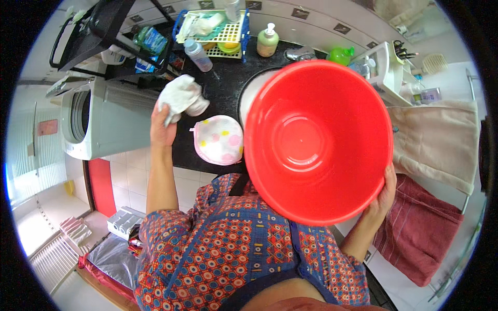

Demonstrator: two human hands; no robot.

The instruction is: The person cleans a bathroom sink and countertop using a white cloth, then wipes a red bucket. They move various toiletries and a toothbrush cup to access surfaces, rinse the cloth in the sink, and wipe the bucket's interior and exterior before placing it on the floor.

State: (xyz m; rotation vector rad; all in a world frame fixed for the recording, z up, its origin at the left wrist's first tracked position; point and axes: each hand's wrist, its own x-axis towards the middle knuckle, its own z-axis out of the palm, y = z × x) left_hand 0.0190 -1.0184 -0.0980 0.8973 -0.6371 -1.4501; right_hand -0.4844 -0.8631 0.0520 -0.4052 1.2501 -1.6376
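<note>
Red plastic basin (pixel 317 142): centre-right of view, tilted, open mouth facing camera, round, no distinct long axis. Right hand (pixel 383 194): at basin's 4 o'clock rim, fingers clamped on edge. Left hand (pixel 163 127): at 9 o'clock from basin, closed around white cloth (pixel 179 97). Between them on black counter (pixel 223 85): spotted mesh pouch (pixel 219 140). Sink (pixel 254 90) partly hidden behind basin. Soap dispenser (pixel 267 40) at 12 o'clock.

You see a bright, evenly daylit view; light floods in at the lower left, washing out the floor. Soft glare marks the red basin (pixel 317 140). Fisheye bending and a black vignette frame the edges.
</note>
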